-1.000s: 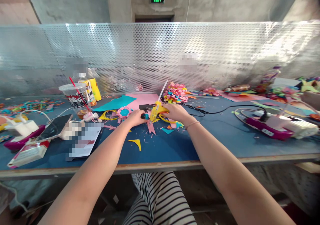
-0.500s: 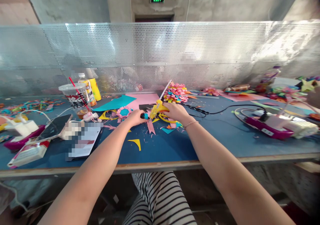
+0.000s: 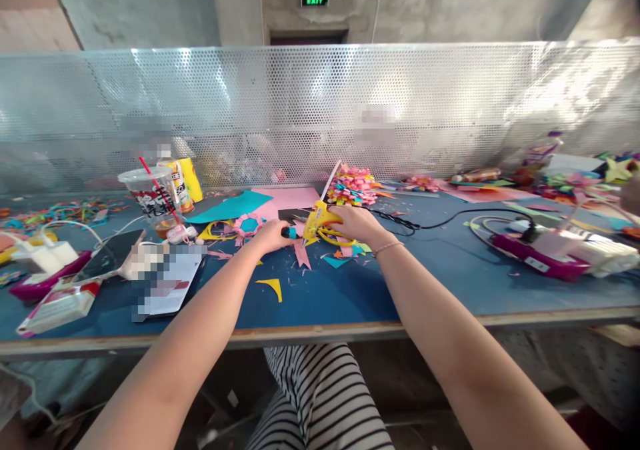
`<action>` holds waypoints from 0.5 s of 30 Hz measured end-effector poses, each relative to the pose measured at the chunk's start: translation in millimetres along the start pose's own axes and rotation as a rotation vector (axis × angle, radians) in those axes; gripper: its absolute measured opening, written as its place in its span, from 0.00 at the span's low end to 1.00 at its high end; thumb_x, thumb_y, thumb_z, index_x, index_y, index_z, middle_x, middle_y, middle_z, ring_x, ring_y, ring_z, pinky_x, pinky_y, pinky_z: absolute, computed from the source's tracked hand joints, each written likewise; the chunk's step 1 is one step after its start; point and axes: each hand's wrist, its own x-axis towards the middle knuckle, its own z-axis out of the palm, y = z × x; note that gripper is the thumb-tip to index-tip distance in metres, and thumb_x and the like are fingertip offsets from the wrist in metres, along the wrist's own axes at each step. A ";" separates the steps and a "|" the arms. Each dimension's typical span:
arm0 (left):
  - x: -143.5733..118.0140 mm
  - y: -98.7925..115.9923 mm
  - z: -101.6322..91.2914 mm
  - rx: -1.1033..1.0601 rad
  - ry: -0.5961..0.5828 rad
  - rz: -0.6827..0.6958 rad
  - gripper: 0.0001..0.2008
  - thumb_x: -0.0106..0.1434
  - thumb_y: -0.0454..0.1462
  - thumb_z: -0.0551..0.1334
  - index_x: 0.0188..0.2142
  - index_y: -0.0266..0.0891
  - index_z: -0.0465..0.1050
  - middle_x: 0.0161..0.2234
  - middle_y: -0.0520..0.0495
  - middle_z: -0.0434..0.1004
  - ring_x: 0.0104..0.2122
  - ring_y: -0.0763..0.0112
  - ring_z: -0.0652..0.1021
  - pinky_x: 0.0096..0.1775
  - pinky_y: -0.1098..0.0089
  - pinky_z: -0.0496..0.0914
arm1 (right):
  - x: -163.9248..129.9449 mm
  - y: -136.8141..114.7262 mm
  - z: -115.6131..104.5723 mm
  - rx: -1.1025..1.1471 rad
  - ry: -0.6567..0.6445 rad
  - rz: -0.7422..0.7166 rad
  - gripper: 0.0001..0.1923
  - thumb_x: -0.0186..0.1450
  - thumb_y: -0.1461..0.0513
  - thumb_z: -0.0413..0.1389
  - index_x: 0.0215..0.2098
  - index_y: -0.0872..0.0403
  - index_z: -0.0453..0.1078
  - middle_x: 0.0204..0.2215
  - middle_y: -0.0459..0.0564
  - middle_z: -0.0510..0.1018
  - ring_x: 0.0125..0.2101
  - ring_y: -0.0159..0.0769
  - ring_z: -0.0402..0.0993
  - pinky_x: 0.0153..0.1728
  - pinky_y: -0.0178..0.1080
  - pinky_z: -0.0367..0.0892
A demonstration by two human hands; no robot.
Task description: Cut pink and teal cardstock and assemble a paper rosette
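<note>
My right hand (image 3: 357,225) is wrapped round a yellow hot glue gun (image 3: 315,222). A white glue stick (image 3: 332,182) rises from the gun's back, and its nozzle points down at the paper scraps. Just left of the nozzle, my left hand (image 3: 271,236) is closed on a small black and blue piece (image 3: 289,233), whose kind I cannot make out. Its fingers are partly hidden. A pink paper strip (image 3: 302,254) lies below the nozzle. Beside my left hand rests a pink paper flower (image 3: 248,225) with a blue centre.
Behind the hands are teal paper (image 3: 235,206) and a pink paper ball (image 3: 353,185). A drink cup (image 3: 153,197), a phone (image 3: 173,283) and a cigarette-type box (image 3: 60,309) stand or lie left. A purple power strip (image 3: 540,257) and black cable (image 3: 450,215) lie right. A perforated metal screen (image 3: 310,117) borders the table.
My right hand has shifted the glue gun slightly to the right and down, a little farther from the black and blue piece. My left hand has barely moved.
</note>
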 end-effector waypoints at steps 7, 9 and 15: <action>0.8 -2.1 1.9 0.018 0.004 0.004 0.17 0.49 0.46 0.62 0.35 0.39 0.72 0.33 0.46 0.75 0.32 0.66 0.74 0.31 0.71 0.64 | -3.0 -8.2 -9.3 0.025 -0.031 -0.012 0.26 0.56 0.49 0.53 0.48 0.54 0.63 0.41 0.54 0.74 0.38 0.42 0.70 0.31 0.35 0.59; 1.4 -2.5 2.2 0.029 0.002 0.016 0.16 0.49 0.46 0.62 0.35 0.39 0.72 0.33 0.46 0.75 0.31 0.67 0.74 0.31 0.71 0.64 | -3.6 -10.7 -11.3 0.043 -0.044 -0.037 0.26 0.55 0.49 0.53 0.48 0.54 0.63 0.42 0.55 0.73 0.39 0.42 0.70 0.32 0.35 0.59; 2.1 -3.4 2.7 0.031 -0.002 0.017 0.16 0.49 0.45 0.63 0.35 0.39 0.72 0.33 0.46 0.75 0.31 0.67 0.73 0.32 0.72 0.64 | -2.7 -11.6 -9.3 0.112 -0.068 -0.140 0.22 0.56 0.52 0.53 0.46 0.54 0.63 0.41 0.52 0.74 0.38 0.40 0.71 0.34 0.34 0.59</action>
